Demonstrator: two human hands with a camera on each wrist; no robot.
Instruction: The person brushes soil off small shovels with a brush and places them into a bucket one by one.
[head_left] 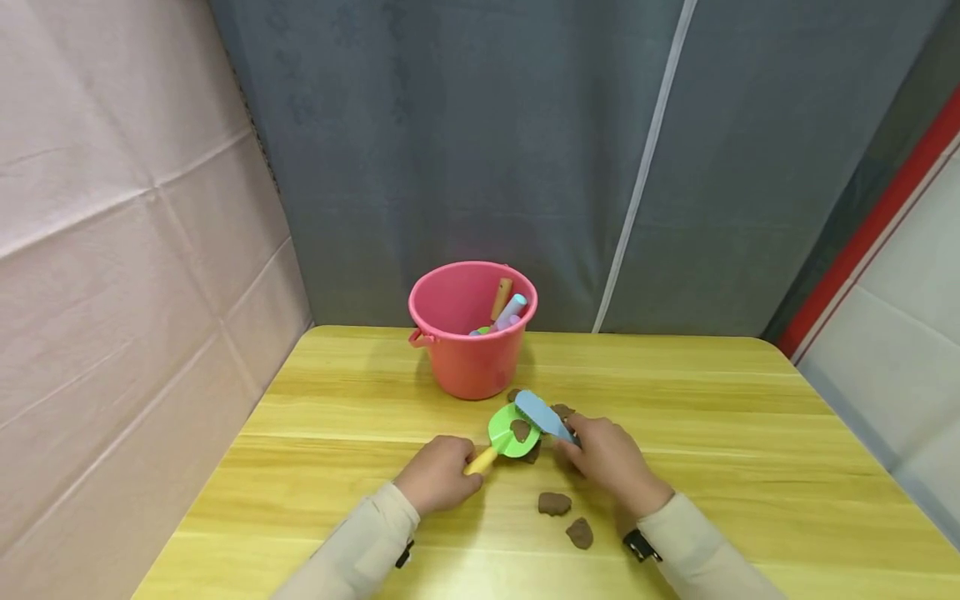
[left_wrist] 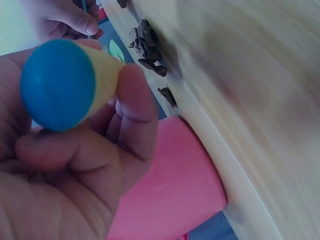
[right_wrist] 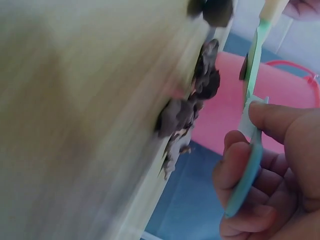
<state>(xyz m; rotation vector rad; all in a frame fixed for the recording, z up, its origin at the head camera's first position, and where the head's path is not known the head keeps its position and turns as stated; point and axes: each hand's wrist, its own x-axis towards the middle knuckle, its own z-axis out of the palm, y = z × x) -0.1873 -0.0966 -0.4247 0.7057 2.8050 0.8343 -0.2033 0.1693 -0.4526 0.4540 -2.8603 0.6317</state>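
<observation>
My left hand [head_left: 441,475] grips the yellow handle of a toy shovel; its blue end cap [left_wrist: 57,85] faces the left wrist camera. On the shovel's round green blade [head_left: 501,427] lies a brown lump [head_left: 520,430]. My right hand [head_left: 617,460] holds a light-blue plastic hand tool [head_left: 540,414], its thumb and fingers around the handle. The tool's broad end, which seems toothed along one edge, reaches over the blade's right side; whether it touches the blade I cannot tell. More brown lumps [head_left: 562,411] lie on the table around and partly behind the blade.
A pink bucket [head_left: 474,367] stands behind the shovel near the table's back edge, with a brown handle [head_left: 502,300], a light-blue handle [head_left: 512,310] and other toys inside. Two brown lumps [head_left: 554,503] lie between my forearms on the wooden table [head_left: 712,400]. A grey curtain [head_left: 450,150] hangs behind.
</observation>
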